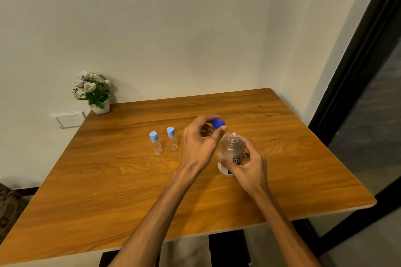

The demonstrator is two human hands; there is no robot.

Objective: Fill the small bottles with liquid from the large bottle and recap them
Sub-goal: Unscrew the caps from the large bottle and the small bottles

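Two small bottles (155, 143) (172, 138), one large bottle (231, 154) — one blue cap (218, 123), one potted plant (93, 91)

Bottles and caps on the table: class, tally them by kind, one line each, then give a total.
Small bottles: 2, at and
Large bottle: 1
Light blue caps, on the small bottles: 2, at and
Dark blue cap, off, held in the left hand: 1
Total: 6

The right hand (249, 163) grips the uncapped large bottle (231, 154) upright on the table (108, 180). The left hand (200, 143) pinches the blue cap (218, 123) just beyond its neck. Two capped small bottles (163, 143) stand left.
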